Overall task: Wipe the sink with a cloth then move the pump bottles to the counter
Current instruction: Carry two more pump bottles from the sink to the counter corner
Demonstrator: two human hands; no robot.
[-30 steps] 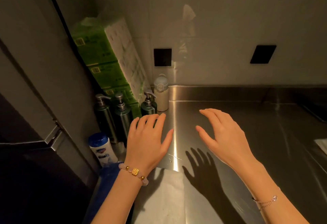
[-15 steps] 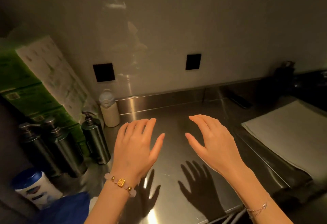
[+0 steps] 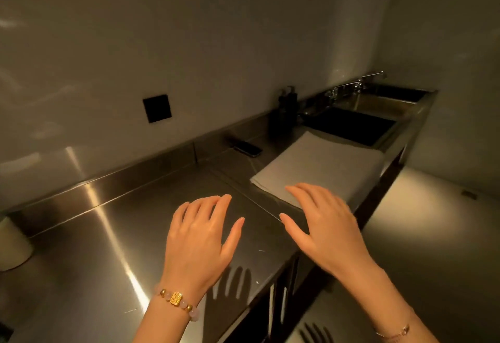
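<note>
In the head view the gaze has swung right. The steel bottles seen a second ago are out of frame, and the sink point(image 3: 351, 126), a dark pump bottle point(image 3: 287, 104) and the folded cloth point(image 3: 324, 164) beside it now show. The left hand point(image 3: 200, 237) and right hand point(image 3: 324, 229) hover over the table point(image 3: 108, 248), spread and empty. Taking the cloth looks to be next.

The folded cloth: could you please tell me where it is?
The folded cloth lies flat on the steel counter, right of centre in the head view, between the right hand and the dark sink, with a dark pump bottle behind it.
</note>
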